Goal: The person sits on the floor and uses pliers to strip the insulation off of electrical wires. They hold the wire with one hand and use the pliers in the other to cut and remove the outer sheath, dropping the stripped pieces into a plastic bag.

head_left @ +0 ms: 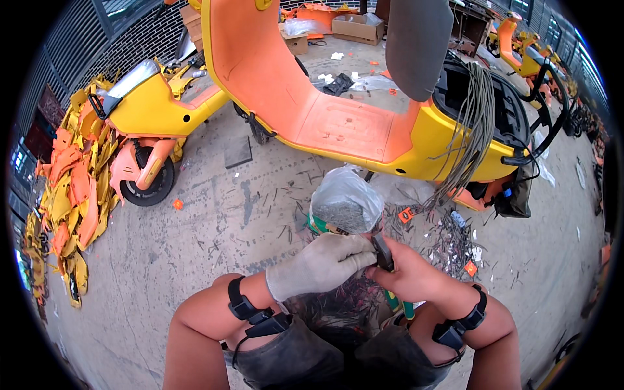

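My left hand (323, 265), in a pale grey work glove, is closed in a pinch close to my right hand. What its fingers hold is too small to make out. My bare right hand (411, 268) is wrapped round a dark, blocky hand tool (383, 252), whose kind I cannot tell. Just beyond both hands stands a tub lined with a whitish plastic bag (348, 198), full of fine grey material. Green tool handles (407, 311) show below my right hand, over my lap. Dark and reddish scraps (344, 304) lie between my legs.
A yellow and orange scooter (344, 123) stands ahead, its seat raised, with a bundle of grey cables (478, 117) draped over it. Cable scraps and orange bits (405, 214) litter the floor. Left are another scooter (146, 104) and a body-panel heap (75, 188).
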The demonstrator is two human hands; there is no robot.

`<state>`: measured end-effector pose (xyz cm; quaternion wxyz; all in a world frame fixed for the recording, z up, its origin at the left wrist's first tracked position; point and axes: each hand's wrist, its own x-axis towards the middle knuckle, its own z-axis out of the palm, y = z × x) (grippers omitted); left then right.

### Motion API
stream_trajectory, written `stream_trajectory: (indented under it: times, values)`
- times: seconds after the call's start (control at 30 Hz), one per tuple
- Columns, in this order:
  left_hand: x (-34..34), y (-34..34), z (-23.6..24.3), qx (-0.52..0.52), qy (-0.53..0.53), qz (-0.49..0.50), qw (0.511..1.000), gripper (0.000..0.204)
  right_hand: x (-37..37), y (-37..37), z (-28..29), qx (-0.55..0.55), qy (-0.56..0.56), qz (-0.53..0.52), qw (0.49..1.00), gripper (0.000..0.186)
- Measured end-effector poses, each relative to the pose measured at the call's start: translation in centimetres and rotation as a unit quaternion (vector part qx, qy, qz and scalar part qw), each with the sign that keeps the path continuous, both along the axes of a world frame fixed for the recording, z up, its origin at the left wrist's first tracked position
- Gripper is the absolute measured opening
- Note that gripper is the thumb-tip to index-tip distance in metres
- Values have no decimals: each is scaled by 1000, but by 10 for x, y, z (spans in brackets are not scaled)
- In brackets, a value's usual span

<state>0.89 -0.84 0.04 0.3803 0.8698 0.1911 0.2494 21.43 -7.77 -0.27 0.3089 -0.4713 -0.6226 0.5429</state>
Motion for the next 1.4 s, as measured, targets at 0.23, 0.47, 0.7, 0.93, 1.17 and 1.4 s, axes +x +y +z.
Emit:
stream_trajectory:
  times: [0.23,0.47,0.7,0.93,1.17,1.4]
  values:
    - [-1,2,-2,-23,-12,-15,1000,19,2,-1,16,-78,65,22,995,51]
    - [-2,1,2,-69,-9,9,998,20,5,0,14,-142,171,31,975,53]
    - [-2,5,24,-260,44,180,948,24,28,24,-10,-124,85,-196,969,55]
    - [-6,8,17,-120,86,181,972,24,27,23,11,180,-103,-233,950,29]
    - [-3,5,14,-111,120,122,979,24,3,9,11,261,-163,-99,946,19]
    - [-5,4,14,-115,99,109,982,23,2,13,8,233,-177,-109,950,17]
